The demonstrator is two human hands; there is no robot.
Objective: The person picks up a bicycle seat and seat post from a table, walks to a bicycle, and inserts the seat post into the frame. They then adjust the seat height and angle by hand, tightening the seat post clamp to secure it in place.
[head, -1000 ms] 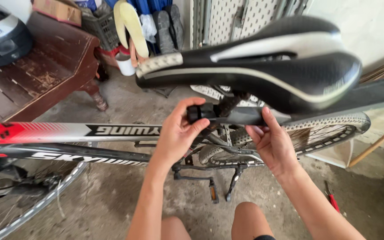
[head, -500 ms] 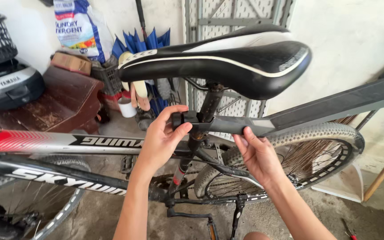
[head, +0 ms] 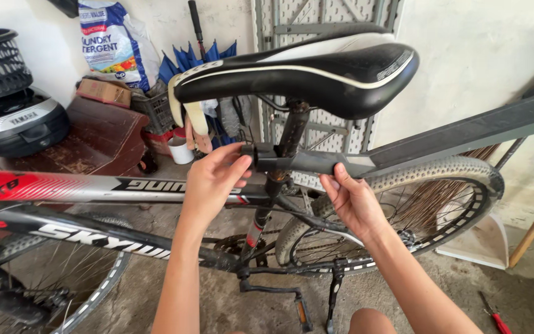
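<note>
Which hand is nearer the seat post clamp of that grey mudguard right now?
Left. The left hand has its fingertips on the mudguard's clamp at the seat post. The right hand is farther back, holding the grey mudguard from below.

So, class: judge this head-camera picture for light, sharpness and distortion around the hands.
Head view: soft, even daylight, no harsh glare; left hand, right hand and mudguard clamp sharp; saddle looms large, stretched by the wide lens; frame edges bow slightly.
</note>
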